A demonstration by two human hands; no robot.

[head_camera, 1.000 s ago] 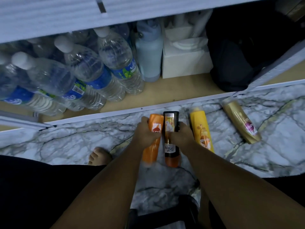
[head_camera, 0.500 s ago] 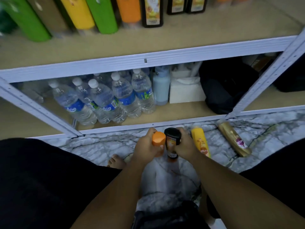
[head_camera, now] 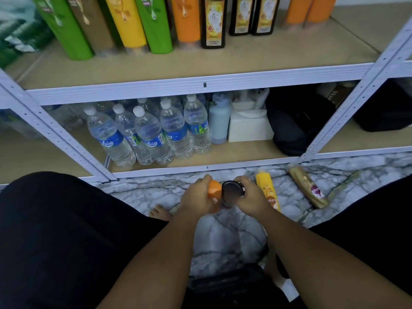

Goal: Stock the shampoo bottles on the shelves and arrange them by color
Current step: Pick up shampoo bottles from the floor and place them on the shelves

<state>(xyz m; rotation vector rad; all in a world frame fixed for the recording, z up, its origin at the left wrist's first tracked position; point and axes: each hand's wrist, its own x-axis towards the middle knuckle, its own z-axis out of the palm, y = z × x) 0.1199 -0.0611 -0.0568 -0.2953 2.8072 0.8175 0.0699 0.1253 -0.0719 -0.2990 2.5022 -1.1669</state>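
Two bottles held above the floor, seen cap-on.
Left hand (head_camera: 196, 197) grips the orange bottle (head_camera: 214, 190), right hand (head_camera: 252, 197) the black bottle (head_camera: 232, 191); fingers curl round both, hiding their bodies.

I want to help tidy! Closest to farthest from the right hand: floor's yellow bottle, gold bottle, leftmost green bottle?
1. Yellow bottle, floor, just right of the right hand.
2. Gold bottle, floor, farther right.
3. Green bottle, upper shelf, far left.
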